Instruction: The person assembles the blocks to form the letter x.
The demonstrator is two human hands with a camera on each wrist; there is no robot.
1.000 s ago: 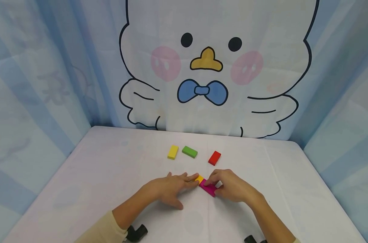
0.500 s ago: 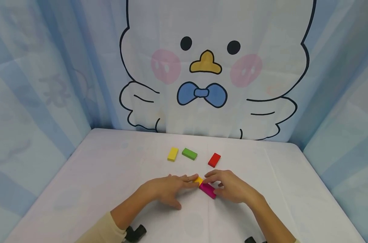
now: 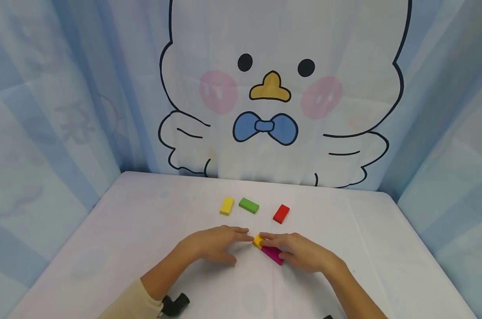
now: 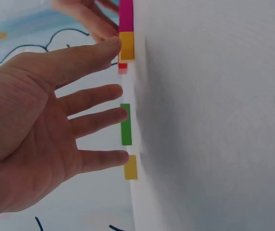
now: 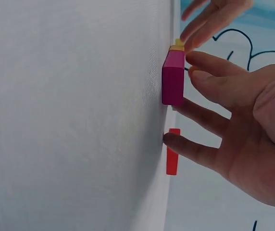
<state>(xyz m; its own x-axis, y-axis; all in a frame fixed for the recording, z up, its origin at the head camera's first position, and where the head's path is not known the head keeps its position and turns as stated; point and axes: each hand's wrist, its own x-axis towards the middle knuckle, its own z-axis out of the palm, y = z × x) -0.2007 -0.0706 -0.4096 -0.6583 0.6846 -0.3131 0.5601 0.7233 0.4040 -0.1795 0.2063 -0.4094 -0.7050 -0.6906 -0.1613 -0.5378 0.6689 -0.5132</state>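
An orange block (image 3: 257, 241) and a magenta block (image 3: 273, 255) lie end to end in a slanting row on the white table. My left hand (image 3: 214, 246) hovers just left of the orange block, fingers extended and holding nothing. In the left wrist view a fingertip overlaps the edge of the orange block (image 4: 127, 46). Over the row is my right hand (image 3: 304, 252), its forefinger reaching across the orange block and its thumb beside the magenta one. The right wrist view has the magenta block (image 5: 173, 82) end-on, with nearly straight fingers alongside.
Farther back on the table (image 3: 165, 208) lie a yellow block (image 3: 226, 206), a green block (image 3: 248, 205) and a red block (image 3: 281, 214), all apart from each other. A curtain with a cartoon bird (image 3: 270, 88) hangs behind the table; blue-striped curtains flank it.
My left hand has drawn back to the left, off the orange block. The fingers of my right hand have shifted left from the magenta block over the orange one.
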